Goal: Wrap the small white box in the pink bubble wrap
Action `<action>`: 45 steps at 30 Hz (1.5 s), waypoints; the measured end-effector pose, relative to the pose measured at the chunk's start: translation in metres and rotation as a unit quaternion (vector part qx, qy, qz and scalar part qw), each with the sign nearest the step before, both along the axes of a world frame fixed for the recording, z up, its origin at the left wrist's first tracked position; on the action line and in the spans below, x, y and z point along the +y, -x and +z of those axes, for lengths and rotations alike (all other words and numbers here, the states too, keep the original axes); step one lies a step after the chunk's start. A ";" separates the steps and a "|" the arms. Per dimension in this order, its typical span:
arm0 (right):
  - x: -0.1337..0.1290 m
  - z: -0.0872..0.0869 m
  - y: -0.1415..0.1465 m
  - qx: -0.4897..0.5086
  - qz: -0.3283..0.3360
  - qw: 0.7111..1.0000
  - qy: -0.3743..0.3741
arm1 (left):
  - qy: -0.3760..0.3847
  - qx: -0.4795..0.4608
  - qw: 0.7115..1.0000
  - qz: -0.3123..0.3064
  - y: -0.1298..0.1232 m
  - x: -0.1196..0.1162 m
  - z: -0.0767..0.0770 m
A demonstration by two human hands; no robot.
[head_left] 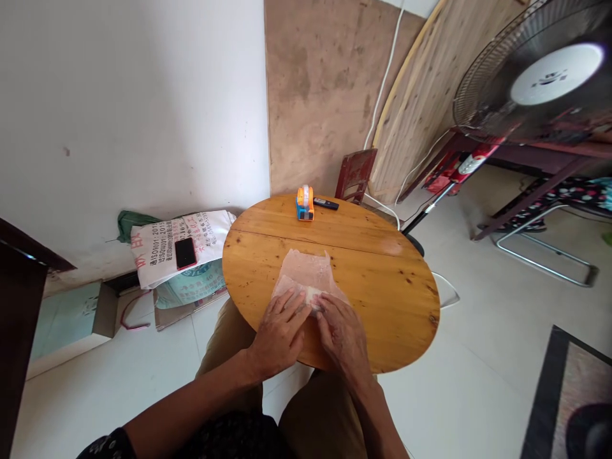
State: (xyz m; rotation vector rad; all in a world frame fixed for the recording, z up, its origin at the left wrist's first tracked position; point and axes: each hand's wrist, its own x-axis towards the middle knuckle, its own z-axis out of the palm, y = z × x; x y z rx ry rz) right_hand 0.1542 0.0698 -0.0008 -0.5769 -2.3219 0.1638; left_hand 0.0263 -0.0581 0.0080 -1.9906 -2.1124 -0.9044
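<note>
A thin, translucent plastic bag point(306, 271) lies flat on the round wooden table point(382, 280), with a small whitish lump point(313, 295) inside its near end. My left hand point(280, 335) rests palm down on the bag's near left part, fingers pressing beside the lump. My right hand point(342, 331) lies on the near right part, its fingers touching the lump from the right. Both hands press the bag to the tabletop; neither lifts it.
An orange and blue tape dispenser point(305, 204) and a dark remote point(326, 204) sit at the table's far edge. A black phone point(185, 253) lies on white sacks point(167, 245) at the left. A standing fan point(540, 70) and a red stool point(354, 175) are beyond the table.
</note>
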 end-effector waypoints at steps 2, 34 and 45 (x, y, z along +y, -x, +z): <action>0.000 -0.001 0.000 0.002 0.004 1.000 0.011 | -0.003 -0.003 1.000 0.001 0.001 -0.006 0.001; 0.020 0.030 0.007 -0.194 0.051 0.978 0.057 | 0.002 0.026 0.990 0.136 0.042 -0.157 -0.134; 0.019 0.029 0.001 -0.166 0.062 0.980 0.093 | -0.022 0.048 0.989 0.135 0.043 -0.154 -0.138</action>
